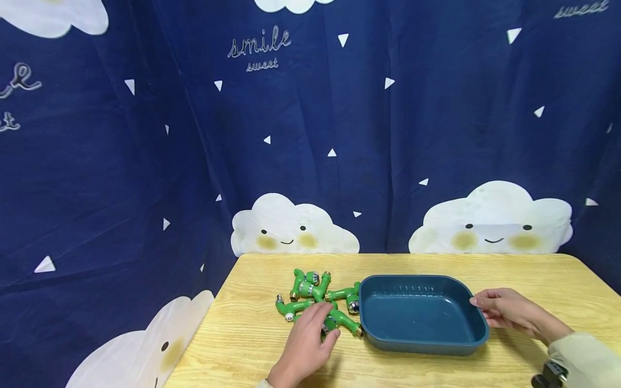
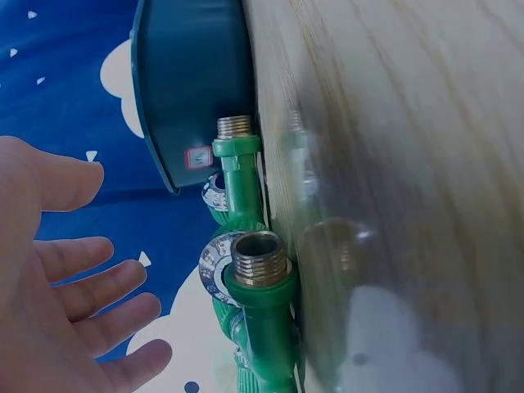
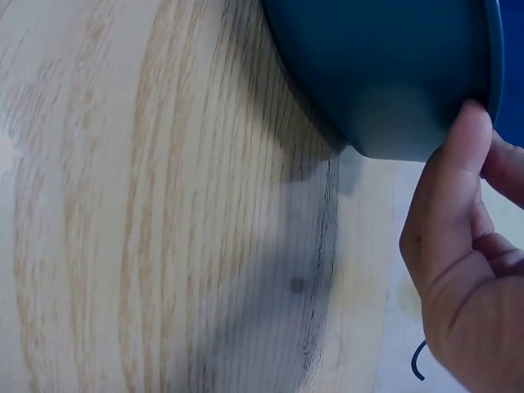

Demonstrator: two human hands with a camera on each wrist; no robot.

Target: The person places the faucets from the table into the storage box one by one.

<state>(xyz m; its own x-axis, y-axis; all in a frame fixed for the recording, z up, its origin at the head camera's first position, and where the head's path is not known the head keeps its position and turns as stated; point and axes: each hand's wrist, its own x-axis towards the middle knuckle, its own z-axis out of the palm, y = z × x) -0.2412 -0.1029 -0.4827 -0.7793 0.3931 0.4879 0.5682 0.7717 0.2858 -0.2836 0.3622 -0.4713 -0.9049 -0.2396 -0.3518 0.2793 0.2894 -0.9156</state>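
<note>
A dark blue rectangular tray (image 1: 419, 318) rests on the table with its inside bare. At its right rim my right hand (image 1: 511, 312) pinches the edge between thumb and fingers; the right wrist view shows a fingertip against the tray's outer wall (image 3: 393, 74). Several green faucets (image 1: 312, 288) with brass threaded ends lie in a cluster at the tray's left, one close against its side. Over the nearest of them hovers my left hand (image 1: 306, 342), partly hiding them. In the left wrist view its fingers (image 2: 106, 291) are spread and apart from the faucets.
The light wooden table (image 1: 514, 269) ends at the back against a dark blue curtain (image 1: 310, 118) printed with clouds and triangles. More curtain hangs along the left side.
</note>
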